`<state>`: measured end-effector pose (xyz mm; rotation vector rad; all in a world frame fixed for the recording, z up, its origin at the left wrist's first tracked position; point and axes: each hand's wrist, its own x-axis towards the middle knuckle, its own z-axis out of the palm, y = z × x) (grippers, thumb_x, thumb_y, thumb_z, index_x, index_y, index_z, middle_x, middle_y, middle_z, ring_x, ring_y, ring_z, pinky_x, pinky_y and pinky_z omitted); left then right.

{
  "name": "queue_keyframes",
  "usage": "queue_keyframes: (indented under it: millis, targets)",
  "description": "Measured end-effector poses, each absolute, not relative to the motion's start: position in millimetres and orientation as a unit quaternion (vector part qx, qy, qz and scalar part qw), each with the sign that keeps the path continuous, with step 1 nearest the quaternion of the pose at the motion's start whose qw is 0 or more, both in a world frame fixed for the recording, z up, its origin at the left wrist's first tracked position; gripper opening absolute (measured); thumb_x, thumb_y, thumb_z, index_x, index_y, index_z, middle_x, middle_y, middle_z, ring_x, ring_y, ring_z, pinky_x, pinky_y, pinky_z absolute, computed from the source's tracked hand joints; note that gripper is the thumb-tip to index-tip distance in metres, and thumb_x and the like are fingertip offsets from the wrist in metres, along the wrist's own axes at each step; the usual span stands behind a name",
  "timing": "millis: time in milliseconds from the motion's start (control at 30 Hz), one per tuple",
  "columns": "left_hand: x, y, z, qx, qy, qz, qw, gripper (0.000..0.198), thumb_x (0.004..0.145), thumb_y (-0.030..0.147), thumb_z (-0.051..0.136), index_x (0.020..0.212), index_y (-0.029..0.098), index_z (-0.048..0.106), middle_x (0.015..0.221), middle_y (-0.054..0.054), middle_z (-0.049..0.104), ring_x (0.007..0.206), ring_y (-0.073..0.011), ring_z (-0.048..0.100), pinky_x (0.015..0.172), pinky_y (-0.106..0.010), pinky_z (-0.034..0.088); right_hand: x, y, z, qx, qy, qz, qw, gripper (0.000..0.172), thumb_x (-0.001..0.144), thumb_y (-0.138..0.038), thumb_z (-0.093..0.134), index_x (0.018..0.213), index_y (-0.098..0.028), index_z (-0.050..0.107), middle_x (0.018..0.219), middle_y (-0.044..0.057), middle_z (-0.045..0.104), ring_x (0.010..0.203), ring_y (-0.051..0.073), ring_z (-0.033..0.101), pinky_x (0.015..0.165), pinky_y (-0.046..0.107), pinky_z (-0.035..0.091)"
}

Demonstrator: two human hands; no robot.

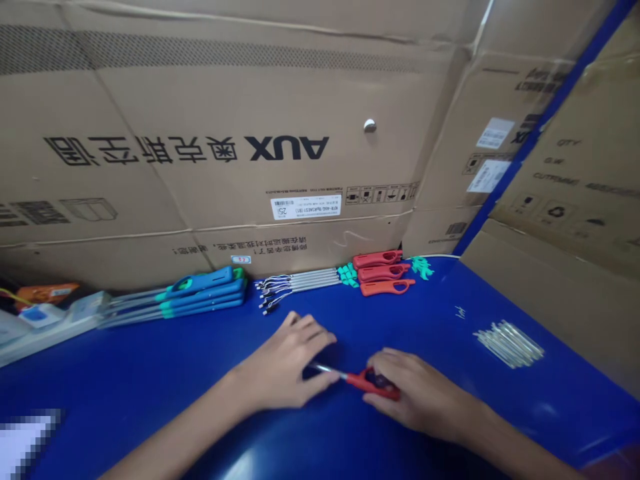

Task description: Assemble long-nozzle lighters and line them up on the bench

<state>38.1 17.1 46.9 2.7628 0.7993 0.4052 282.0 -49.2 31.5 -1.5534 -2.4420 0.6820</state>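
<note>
Over a blue counter [440,320], the right hand [425,393] clenches its fingers around a red utility lighter [373,383], while the left hand [283,363] pinches its metal shaft [325,369].

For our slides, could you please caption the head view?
Left hand and right hand on a red utility lighter.

The light was fairly bright and soft, spread evenly with no source in sight. The blue table [430,320] threw back a pale streak of glare near the bottom edge and a fainter patch toward the right. Soft, dark shadows gathered beneath the left hand [285,363] and right hand [415,393]. The cardboard carton [200,87] looked bowed and stretched toward the frame edges from wide-angle distortion. Fine detail came through slightly soft throughout, small print blurred, and a coarse pixelated block [25,443] hid the lower-left corner.
</note>
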Motion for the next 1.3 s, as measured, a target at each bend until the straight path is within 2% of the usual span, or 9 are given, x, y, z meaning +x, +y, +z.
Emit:
queue_keyframes:
  millis: [67,167,433,600,767,867,933,1033,1300]
  targets:
    - [26,-3,37,0.941,0.296,0.12,0.109,0.027,0.091,0.033,0.058,0.114,0.02,0.06,0.102,-0.007,0.067,0.097,-0.0245,0.06,0.097,-0.05,0.039,258,-30,31,-0.479,-0.845,0.226,0.076,0.017,0.08,-0.03,0.07,0.082,-0.019,0.057,0.084,0.002,0.061,0.081,0.018,0.058,0.071,0.026,0.043]
    - [9,-16,19,0.925,0.342,0.11,0.12,0.011,0.095,0.024,0.052,0.097,0.02,0.062,0.087,-0.003,0.065,0.084,-0.0193,0.061,0.089,-0.04,0.045,230,-9,25,-0.423,-0.871,0.236,0.082,0.024,0.077,-0.033,0.073,0.089,-0.018,0.059,0.089,0.003,0.061,0.083,0.018,0.058,0.074,0.027,0.045]
    - [-8,-21,5,0.907,0.386,0.096,0.139,0.008,0.095,0.024,0.052,0.097,0.019,0.058,0.093,-0.004,0.061,0.089,-0.0213,0.056,0.089,-0.04,0.044,217,-5,9,-0.336,-0.904,0.215,0.156,0.002,0.085,-0.02,0.057,0.085,-0.017,0.057,0.1,0.008,0.065,0.098,0.02,0.055,0.087,0.032,0.046]
    - [-7,-24,4,0.912,0.385,0.103,0.095,0.018,0.096,0.013,0.041,0.09,0.017,0.057,0.087,-0.005,0.06,0.08,-0.0218,0.055,0.079,-0.04,0.044,219,-13,6,-0.322,-0.922,0.155,0.15,0.017,0.091,-0.017,0.049,0.104,-0.014,0.059,0.12,0.012,0.062,0.11,0.022,0.053,0.096,0.036,0.043]
    - [-10,-26,4,0.919,0.373,0.116,0.044,0.027,0.096,0.011,0.034,0.079,0.018,0.054,0.074,-0.004,0.058,0.071,-0.0227,0.053,0.071,-0.04,0.043,215,-18,4,-0.268,-0.945,0.046,0.183,0.015,0.091,-0.014,0.048,0.079,-0.016,0.056,0.091,0.009,0.064,0.081,0.021,0.05,0.076,0.037,0.042]
    - [-11,-27,4,0.921,0.361,0.122,0.086,0.013,0.097,0.021,0.043,0.094,0.017,0.055,0.086,-0.006,0.062,0.08,-0.0233,0.056,0.075,-0.039,0.047,213,-20,1,-0.275,-0.939,0.034,0.205,0.017,0.086,-0.006,0.044,0.077,-0.017,0.053,0.08,0.006,0.061,0.073,0.019,0.046,0.072,0.035,0.039]
    - [-11,-28,3,0.919,0.354,0.13,0.118,0.011,0.096,0.024,0.048,0.101,0.017,0.054,0.091,-0.007,0.062,0.085,-0.023,0.056,0.077,-0.037,0.048,213,-20,-1,-0.292,-0.928,0.059,0.223,0.014,0.08,-0.005,0.047,0.078,-0.017,0.052,0.08,0.006,0.061,0.075,0.019,0.046,0.073,0.034,0.039]
    - [-12,-27,1,0.91,0.365,0.133,0.146,0.011,0.097,0.019,0.044,0.095,0.018,0.054,0.089,-0.005,0.059,0.084,-0.0212,0.055,0.077,-0.035,0.049,212,-20,-7,-0.326,-0.904,0.119,0.251,0.017,0.071,-0.003,0.049,0.075,-0.019,0.047,0.078,0.004,0.06,0.075,0.018,0.049,0.073,0.031,0.04]
    - [-7,-26,-3,0.921,0.366,0.097,0.088,0.009,0.093,0.014,0.047,0.091,0.016,0.056,0.088,-0.006,0.057,0.084,-0.0232,0.052,0.08,-0.044,0.048,209,-20,-13,-0.365,-0.858,0.228,0.282,0.028,0.066,-0.002,0.048,0.066,-0.022,0.028,0.069,0.001,0.055,0.068,0.016,0.047,0.064,0.027,0.035]
